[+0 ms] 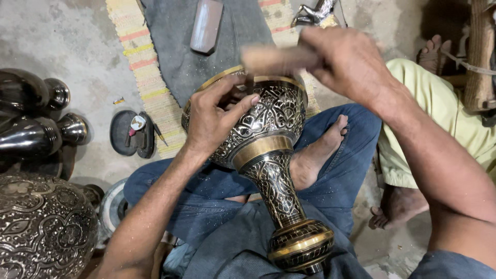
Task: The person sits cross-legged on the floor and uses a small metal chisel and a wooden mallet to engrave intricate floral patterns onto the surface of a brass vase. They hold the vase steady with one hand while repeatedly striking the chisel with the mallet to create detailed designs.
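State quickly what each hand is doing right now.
Left hand: closed, pinching a thin tool against the engraved vase.
Right hand: closed on a wooden mallet.

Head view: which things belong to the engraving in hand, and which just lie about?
In use: engraved vase, left hand with thin tool, right hand with wooden mallet.
Lying about: dark plain vases, patterned pot, small black tray, striped mat.

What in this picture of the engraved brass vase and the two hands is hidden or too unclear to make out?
Head view, the only one:
- Tool tip: the left hand covers where it meets the vase.
- Wooden mallet in the right hand: blurred, so its shape is unclear.
- Large engraved pot: cut off by the left and bottom edges.
- Small items on the dark dish: too small to identify.
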